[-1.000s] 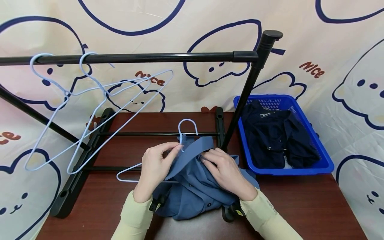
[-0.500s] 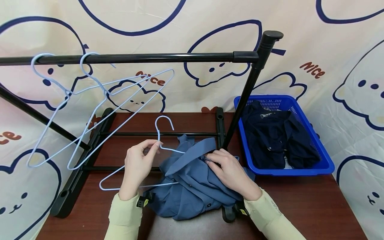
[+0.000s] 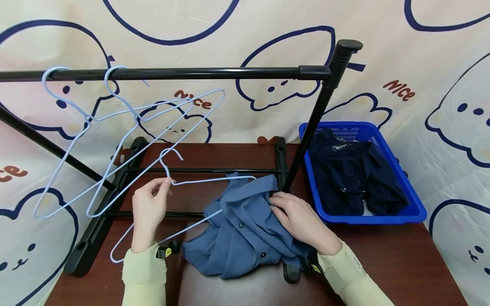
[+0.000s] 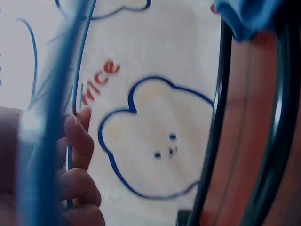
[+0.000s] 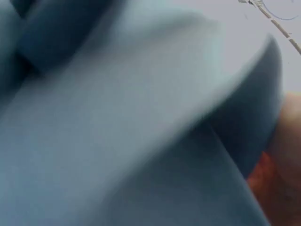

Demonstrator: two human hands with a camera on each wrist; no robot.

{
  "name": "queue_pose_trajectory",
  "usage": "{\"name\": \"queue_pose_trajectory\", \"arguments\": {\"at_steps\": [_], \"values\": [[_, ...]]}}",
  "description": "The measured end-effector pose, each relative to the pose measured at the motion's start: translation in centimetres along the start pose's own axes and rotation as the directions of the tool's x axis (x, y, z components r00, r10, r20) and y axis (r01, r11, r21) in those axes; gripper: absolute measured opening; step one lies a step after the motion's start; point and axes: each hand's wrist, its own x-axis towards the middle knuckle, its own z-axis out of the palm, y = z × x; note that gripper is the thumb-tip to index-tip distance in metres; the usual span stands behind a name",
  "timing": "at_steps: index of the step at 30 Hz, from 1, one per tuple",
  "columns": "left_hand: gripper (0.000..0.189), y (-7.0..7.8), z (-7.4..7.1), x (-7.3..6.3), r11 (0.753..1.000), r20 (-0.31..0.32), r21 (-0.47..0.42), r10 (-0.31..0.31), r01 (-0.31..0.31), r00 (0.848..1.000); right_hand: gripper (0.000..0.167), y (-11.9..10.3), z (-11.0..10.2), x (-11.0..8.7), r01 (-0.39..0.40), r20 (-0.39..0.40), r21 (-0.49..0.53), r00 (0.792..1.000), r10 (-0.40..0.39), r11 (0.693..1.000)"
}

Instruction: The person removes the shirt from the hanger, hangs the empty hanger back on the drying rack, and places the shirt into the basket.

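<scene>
My left hand [image 3: 150, 210] pinches a light blue hanger [image 3: 203, 181] at the base of its hook. One end of the hanger sticks out toward the left; the other end goes under the collar of a blue-grey button shirt [image 3: 241, 242]. In the left wrist view, the fingers [image 4: 80, 183] are curled at the hanger wire, and a blurred blue bar crosses close in front. My right hand [image 3: 302, 221] grips the shirt near its collar, with its fingertips partly hidden in the cloth. Shirt fabric [image 5: 117, 127] fills most of the right wrist view.
A black rack bar [image 3: 214, 73] spans above the table [image 3: 390, 267], with two light blue hangers [image 3: 136, 117] hooked on its left part. At the right stands a blue basket [image 3: 367, 219] holding dark navy clothing [image 3: 352, 170]. Black lower rails [image 3: 222, 170] cross behind the shirt.
My left hand has moved left, drawing the hanger with it, so more of the hanger shows outside the shirt. My right hand has shifted slightly right, still at the collar.
</scene>
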Motion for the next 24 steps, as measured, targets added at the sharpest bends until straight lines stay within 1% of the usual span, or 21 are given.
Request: {"name": "queue_pose_trajectory", "arguments": {"at_steps": [1,3,6,8,11,13,15,18,20,21,24], "values": [[0.030,-0.3,-0.2,0.1,1.000,-0.011,0.009,-0.022,0.022,1.000,0.019,-0.1,-0.1,-0.1,0.009,0.022,-0.008,1.000,-0.008,1.000],[0.032,-0.8,-0.5,0.1,0.998,-0.016,0.020,-0.064,0.064,0.998,0.016,-0.3,-0.3,-0.4,0.050,0.065,0.001,0.997,-0.050,0.999],[0.034,-1.2,-1.1,0.0,0.991,-0.035,0.054,-0.118,0.120,0.992,0.013,-0.8,-0.3,-0.6,0.121,0.128,0.071,0.983,-0.129,0.990],[0.035,-1.5,-1.4,0.0,0.987,-0.063,0.049,-0.152,0.155,0.986,0.016,-1.0,-0.1,-0.7,0.139,0.166,0.122,0.973,-0.158,0.983],[0.035,-1.9,-2.0,0.0,0.978,-0.109,0.025,-0.204,0.208,0.973,0.023,-1.2,0.4,-0.8,0.121,0.210,0.161,0.966,-0.153,0.980],[0.035,-2.2,-2.5,0.1,0.970,-0.123,0.009,-0.239,0.242,0.963,0.020,-1.0,0.8,-0.8,0.094,0.214,0.159,0.968,-0.128,0.983],[0.035,-2.4,-2.9,0.2,0.964,-0.129,-0.011,-0.264,0.265,0.956,0.012,-0.8,1.2,-0.7,0.088,0.185,0.122,0.977,-0.109,0.989],[0.034,-2.7,-3.4,0.4,0.957,-0.144,-0.037,-0.290,0.287,0.946,0.004,-0.5,1.8,-0.6,0.101,0.090,0.026,0.991,-0.103,0.995],[0.032,-2.9,-3.8,0.5,0.957,-0.169,-0.037,-0.291,0.289,0.942,0.006,-0.5,1.8,-0.5,0.111,0.019,-0.035,0.994,-0.111,0.993],[0.031,-3.0,-3.9,0.5,0.956,-0.180,-0.034,-0.292,0.291,0.939,0.009,-0.5,1.6,-0.4,0.115,-0.013,-0.049,0.993,-0.116,0.992],[0.031,-3.2,-4.4,0.6,0.954,-0.208,-0.008,-0.294,0.299,0.933,0.019,-0.4,0.3,0.0,0.123,-0.088,-0.040,0.988,-0.126,0.992]]}}
